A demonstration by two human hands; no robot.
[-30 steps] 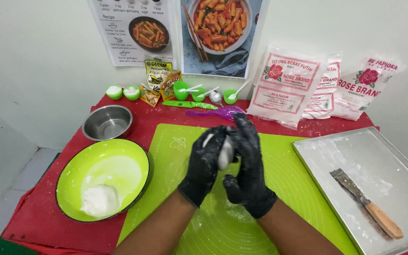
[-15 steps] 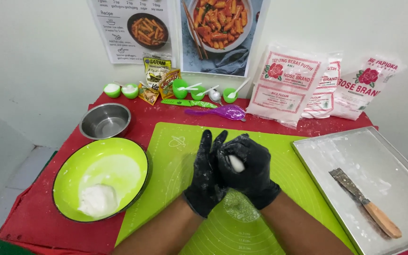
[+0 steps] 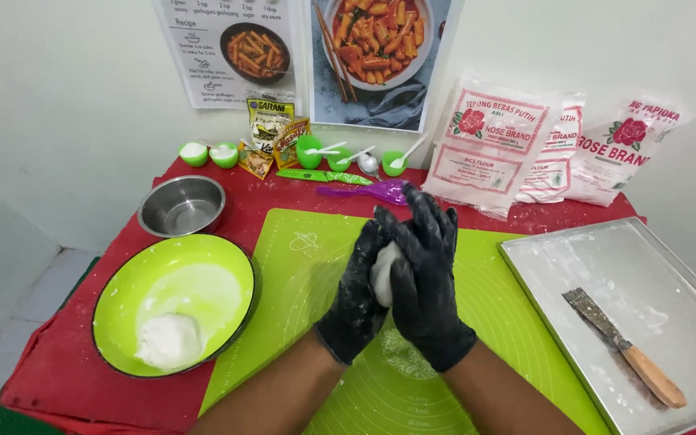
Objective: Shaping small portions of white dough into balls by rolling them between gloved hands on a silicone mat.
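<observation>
While hands [image 3: 400, 282] press it, dough [image 3: 382, 272] (white) looks smooth.

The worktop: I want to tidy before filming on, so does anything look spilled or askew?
Only small things. White flour dusts the red cloth beside the green bowl and streaks the metal tray, where the scraper lies diagonally. The black gloves, left hand and right hand, are powdered too. Nothing is tipped or broken.

Left of your fingers: green bowl [image 3: 172, 278], steel bowl [image 3: 181, 205]
Right of your fingers: metal tray [image 3: 646, 322], scraper [image 3: 623, 348]
Beyond your fingers: flour bags [image 3: 493, 145]
</observation>
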